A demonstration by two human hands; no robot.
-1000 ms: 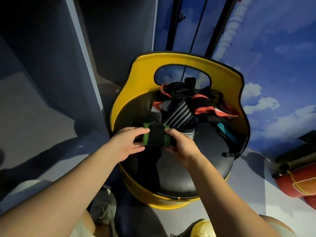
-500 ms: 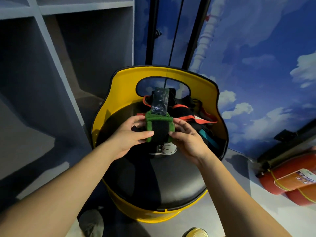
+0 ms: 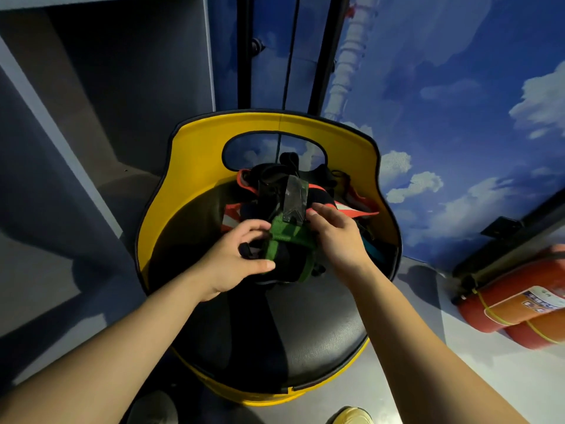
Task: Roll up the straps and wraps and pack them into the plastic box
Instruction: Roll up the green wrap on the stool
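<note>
Now both hands (image 3: 232,261) hold green wrap (image 3: 287,237)

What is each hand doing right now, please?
Left hand: grips the green wrap.
Right hand: fingers on the wrap; grip cannot be told.

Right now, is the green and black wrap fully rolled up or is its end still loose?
Still loose. The green and black wrap is bundled between the left hand and right hand, but its shiny dark end flap sticks up unrolled.
</note>
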